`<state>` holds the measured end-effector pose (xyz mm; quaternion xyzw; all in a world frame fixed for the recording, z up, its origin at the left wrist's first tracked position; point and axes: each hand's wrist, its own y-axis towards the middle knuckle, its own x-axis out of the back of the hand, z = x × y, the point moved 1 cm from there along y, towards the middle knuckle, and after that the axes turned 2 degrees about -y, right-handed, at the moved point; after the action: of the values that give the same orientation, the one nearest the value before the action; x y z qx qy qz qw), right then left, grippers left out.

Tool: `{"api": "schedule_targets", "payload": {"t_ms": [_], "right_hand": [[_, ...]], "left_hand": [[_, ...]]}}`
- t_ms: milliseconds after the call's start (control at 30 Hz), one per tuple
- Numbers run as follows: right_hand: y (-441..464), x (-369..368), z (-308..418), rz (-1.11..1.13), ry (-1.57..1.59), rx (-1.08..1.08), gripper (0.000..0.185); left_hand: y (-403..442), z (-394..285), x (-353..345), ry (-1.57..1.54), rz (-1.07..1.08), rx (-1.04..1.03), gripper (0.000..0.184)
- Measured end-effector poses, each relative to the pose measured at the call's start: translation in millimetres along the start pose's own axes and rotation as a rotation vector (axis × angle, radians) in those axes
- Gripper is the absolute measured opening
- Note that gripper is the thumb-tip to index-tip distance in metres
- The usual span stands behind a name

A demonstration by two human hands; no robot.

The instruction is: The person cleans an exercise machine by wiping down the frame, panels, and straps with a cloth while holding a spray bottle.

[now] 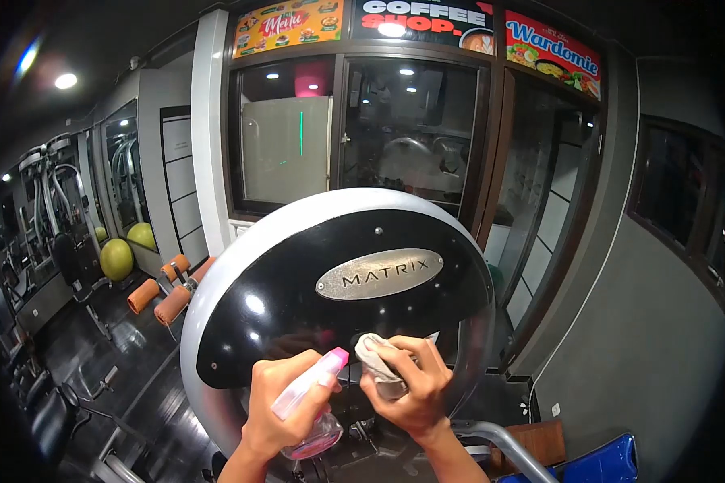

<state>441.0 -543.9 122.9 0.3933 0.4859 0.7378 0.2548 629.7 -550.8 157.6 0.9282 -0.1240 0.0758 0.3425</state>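
My left hand (286,402) is wrapped round a clear spray bottle (318,439) with a pink and white spray head, its nozzle pointing up and to the right. My right hand (411,382) grips a bunched, pale cloth (376,356) just right of the nozzle. Both hands are in front of the lower part of a glossy black machine panel (282,298) with a white rounded rim. An oval metal plate (380,274) reading MATRIX is fixed on the panel above them. Whether the cloth touches the panel, I cannot tell.
Orange foam rollers (171,306) and a yellow-green exercise ball (117,259) are at the left, among gym machines. A grey curved bar (511,451) and a blue pad (600,465) lie at the lower right. Windows and a glass door stand behind the machine.
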Motion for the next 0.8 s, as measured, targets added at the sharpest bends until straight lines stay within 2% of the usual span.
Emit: {"api": "schedule_targets", "payload": {"t_ms": [133,233,400,467,667,800], "right_hand": [[-1.5,13.8,-31.9,-0.053,-0.047,-0.053,0.031],[-4.9,24.6,-53.0,-0.139,-0.022,-0.224,0.025],[-26.3,32.3,-61.9,-0.208,0.054,-0.34,0.023],[-34.7,30.9,-59.2,-0.206,0.112,-0.385,0.021],[-18.1,33.4,-64.5,-0.234,0.088,-0.392,0.021],[8.3,17.0,-58.2,-0.217,-0.014,-0.297,0.025]], "left_hand": [[5.4,0.4,-5.1,0.053,0.011,-0.049,0.022],[7.1,0.9,-11.5,0.084,-0.001,-0.067,0.02],[17.3,-6.6,-31.7,0.156,0.017,-0.17,0.023],[19.7,-11.2,-35.5,0.178,0.058,-0.144,0.023],[19.9,-8.6,-35.4,0.147,0.015,-0.168,0.024],[22.6,-10.7,-23.0,0.158,0.02,-0.096,0.024]]}}
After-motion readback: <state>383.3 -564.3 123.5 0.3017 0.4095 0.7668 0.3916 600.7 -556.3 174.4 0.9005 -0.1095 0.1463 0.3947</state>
